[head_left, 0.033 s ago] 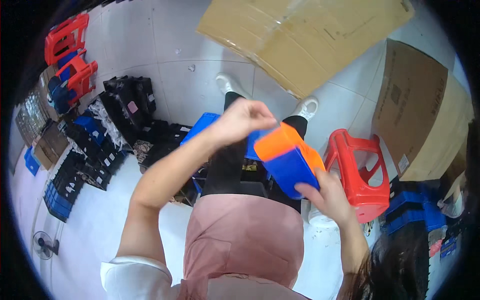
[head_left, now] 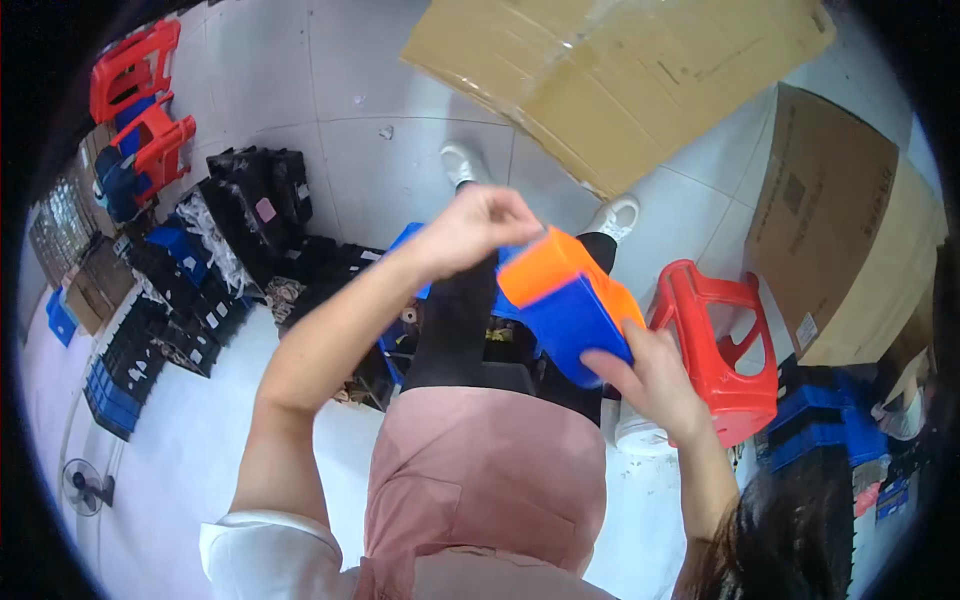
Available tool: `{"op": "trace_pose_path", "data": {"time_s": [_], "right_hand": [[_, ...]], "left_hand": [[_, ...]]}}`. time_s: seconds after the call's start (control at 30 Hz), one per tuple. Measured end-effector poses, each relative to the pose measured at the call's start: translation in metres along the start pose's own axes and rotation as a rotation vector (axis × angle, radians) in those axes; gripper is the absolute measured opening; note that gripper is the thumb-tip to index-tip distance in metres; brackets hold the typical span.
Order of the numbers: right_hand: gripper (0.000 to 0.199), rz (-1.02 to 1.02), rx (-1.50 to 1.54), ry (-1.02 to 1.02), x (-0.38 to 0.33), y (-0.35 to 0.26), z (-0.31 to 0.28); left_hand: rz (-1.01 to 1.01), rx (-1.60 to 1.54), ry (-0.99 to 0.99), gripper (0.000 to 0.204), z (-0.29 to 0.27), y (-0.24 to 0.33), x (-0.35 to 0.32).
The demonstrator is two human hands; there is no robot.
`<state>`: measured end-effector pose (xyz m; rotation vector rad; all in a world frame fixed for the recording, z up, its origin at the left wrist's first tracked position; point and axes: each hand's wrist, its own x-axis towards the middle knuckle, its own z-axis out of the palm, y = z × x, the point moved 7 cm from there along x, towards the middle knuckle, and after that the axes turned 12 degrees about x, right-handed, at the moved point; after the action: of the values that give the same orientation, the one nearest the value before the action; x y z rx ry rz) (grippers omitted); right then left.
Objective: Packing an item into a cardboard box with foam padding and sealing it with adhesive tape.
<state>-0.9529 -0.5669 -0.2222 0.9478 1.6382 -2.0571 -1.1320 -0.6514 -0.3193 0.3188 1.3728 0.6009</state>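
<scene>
A boxy object [head_left: 575, 325], bright orange on top and along one side and blue on its broad face, is held tilted over my lap. My right hand [head_left: 655, 380] grips its lower right end, with the thumb across the blue face. Just past the orange end, my left hand [head_left: 490, 225] has its fingers pinched together. Whatever lies between those fingertips is blurred and too small to make out. Below the hands, between my legs, blue bins [head_left: 505, 300] are partly hidden by my arm and the held object.
A red plastic stool [head_left: 725, 385] stands close to my right hand. Flattened cardboard [head_left: 600, 90] lies ahead on the tiled floor, and a brown carton [head_left: 825, 220] is at the right. Black crates [head_left: 260, 195] and red stools [head_left: 150, 145] crowd the left, with a fan [head_left: 88, 487] nearer.
The orange-and-blue object and my right hand have shifted slightly left and up. My left hand has moved a little left and stays pinched near the orange end.
</scene>
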Motion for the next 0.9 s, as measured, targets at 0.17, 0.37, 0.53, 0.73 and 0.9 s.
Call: {"op": "trace_pose_path", "data": {"time_s": [0.17,0.37,0.53,0.73,0.9], "right_hand": [[0.028,-0.011,-0.007,-0.016,0.04,-0.042,0.005],[0.035,0.317,-0.102,-0.098,-0.045,-0.066,-0.025],[0.036,0.666,-0.273,-0.033,-0.077,-0.106,-0.046],[0.038,0.914,-0.448,0.062,-0.085,-0.16,-0.047],[0.04,1.012,-0.557,0.083,-0.071,-0.19,-0.044]], "left_hand": [[0.101,0.06,0.148,0.014,-0.125,0.006,0.0],[0.144,0.15,0.186,0.025,-0.31,-0.019,0.046],[0.261,0.009,0.059,0.033,-0.343,-0.049,0.114],[0.199,-0.063,0.312,0.04,-0.352,-0.076,0.168],[0.226,-0.171,0.295,0.041,-0.347,-0.098,0.211]]}}
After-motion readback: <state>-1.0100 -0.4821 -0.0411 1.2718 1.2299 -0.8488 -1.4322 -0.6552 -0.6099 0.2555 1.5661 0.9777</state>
